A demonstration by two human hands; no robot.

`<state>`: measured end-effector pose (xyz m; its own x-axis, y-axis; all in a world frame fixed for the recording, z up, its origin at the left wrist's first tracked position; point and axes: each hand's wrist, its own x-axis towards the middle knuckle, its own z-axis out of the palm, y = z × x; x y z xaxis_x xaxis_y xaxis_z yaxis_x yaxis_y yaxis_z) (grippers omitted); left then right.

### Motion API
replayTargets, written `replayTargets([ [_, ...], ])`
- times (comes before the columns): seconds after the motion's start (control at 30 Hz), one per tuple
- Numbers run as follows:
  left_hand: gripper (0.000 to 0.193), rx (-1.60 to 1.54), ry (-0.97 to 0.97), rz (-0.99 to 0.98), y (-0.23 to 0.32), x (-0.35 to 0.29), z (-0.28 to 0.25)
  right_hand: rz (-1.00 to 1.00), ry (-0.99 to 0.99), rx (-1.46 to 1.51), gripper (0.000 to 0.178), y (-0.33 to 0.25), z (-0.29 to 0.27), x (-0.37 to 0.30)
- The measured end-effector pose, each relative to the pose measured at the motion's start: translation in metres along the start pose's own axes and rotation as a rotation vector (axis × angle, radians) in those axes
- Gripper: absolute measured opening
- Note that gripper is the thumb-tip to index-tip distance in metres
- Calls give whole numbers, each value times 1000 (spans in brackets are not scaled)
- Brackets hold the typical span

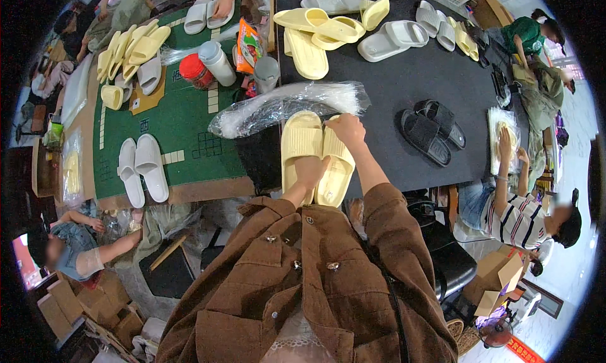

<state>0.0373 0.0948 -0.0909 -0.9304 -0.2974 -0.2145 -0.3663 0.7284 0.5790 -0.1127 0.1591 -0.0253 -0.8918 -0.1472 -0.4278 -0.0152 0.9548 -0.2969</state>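
A pair of pale yellow slide slippers stands side by side at the near table edge, toes pointing away from me. My left hand [309, 170] reaches into the left slipper [301, 134], its fingers hidden beneath the broad ribbed strap. Over the right slipper [334, 185], my right hand [347, 130] has its fingers closed on the strap near the toe end. Just beyond the pair lies a clear plastic bag [252, 115] holding a bundle of thin white strands. Black slippers [431, 131] rest farther right on the dark tabletop.
Yellow slippers [306, 54] and grey slippers [385, 41] lie at the back. A green mat [189, 120] carries more slippers, a red-lidded jar [197, 71] and a pale bottle [216, 63]. People work around the table; one at right handles a bagged yellow pair [503, 133]. A black chair [454, 262] stands near my right side.
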Motion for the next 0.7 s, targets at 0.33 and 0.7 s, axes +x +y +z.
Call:
replayTargets([
  [0.33,58,-74,57,-27,6,-5,-8,-227,69,472,33,29,3,-3],
  [0.7,61,-40,-53,14,-2,1,0,-443,93,475,22,5,16,-2],
])
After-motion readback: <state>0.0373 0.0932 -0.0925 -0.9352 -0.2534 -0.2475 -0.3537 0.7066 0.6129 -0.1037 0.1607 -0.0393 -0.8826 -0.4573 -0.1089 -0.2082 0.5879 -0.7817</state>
